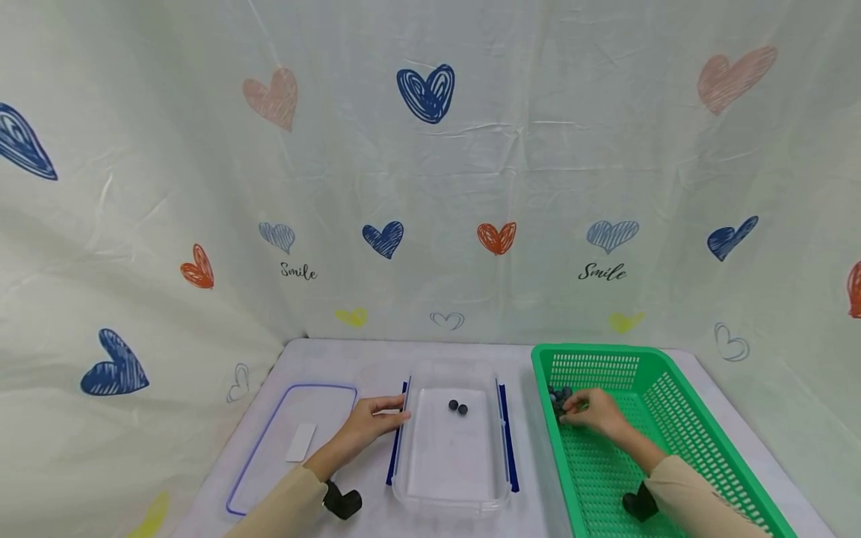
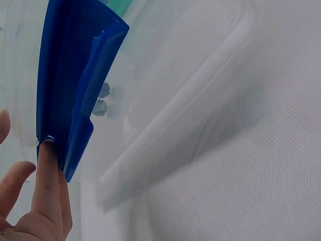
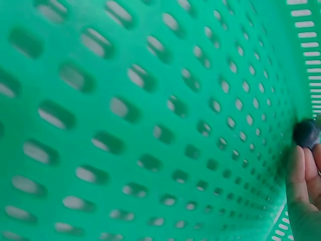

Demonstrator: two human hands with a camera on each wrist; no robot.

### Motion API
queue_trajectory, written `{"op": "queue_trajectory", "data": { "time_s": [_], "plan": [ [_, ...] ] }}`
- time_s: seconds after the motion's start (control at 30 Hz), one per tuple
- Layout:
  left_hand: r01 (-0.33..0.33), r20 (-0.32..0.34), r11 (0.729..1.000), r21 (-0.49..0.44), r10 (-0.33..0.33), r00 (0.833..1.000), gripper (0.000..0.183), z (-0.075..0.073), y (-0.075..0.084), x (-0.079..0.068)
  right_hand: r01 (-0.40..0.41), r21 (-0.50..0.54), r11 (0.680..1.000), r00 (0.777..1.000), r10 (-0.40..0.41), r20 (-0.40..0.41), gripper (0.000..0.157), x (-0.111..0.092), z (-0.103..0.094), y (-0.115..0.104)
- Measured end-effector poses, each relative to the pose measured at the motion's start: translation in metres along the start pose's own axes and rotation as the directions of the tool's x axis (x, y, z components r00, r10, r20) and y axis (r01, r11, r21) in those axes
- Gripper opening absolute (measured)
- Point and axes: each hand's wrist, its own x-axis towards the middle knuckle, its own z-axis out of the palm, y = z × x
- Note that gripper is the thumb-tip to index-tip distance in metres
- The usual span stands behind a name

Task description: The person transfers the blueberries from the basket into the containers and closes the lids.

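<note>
A clear plastic food container (image 1: 451, 497) stands on the table with two blueberries (image 1: 457, 407) near its far end. My left hand (image 1: 368, 430) rests at its left side, fingertips touching the blue locking flap (image 2: 62, 75). My right hand (image 1: 595, 412) reaches into the green basket (image 1: 565, 463) at its left wall, where several blueberries (image 1: 557, 396) lie bunched. In the right wrist view the fingertips pinch a dark blueberry (image 3: 305, 133), part of which the frame edge cuts off.
A clear lid with a blue seal (image 1: 292, 385) lies flat left of the container, with a white rectangular piece (image 1: 300, 442) on it. A second blue flap (image 1: 509, 441) sticks out on the container's right. A curtain with printed hearts (image 1: 426, 93) hangs behind the table (image 1: 383, 359).
</note>
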Motion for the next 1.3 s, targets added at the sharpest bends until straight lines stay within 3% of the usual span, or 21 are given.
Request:
{"op": "queue_trajectory", "data": {
  "time_s": [0.37,0.87,1.3],
  "plan": [
    [-0.010,0.008,1.000,-0.002,0.010,1.000,0.061,0.000,0.002,-0.003,-0.012,0.005,1.000,1.000,0.013,-0.017,0.014,0.002,0.006,0.006],
    [-0.008,-0.003,1.000,-0.016,0.008,1.000,0.057,-0.001,0.007,-0.003,0.032,-0.005,0.999,0.999,-0.032,-0.024,0.012,0.002,0.005,0.003],
    [0.000,0.002,1.000,-0.008,0.000,1.000,0.059,0.000,0.002,-0.003,-0.005,-0.041,0.999,0.999,0.002,-0.051,0.011,0.001,-0.001,-0.004]
  ]
}}
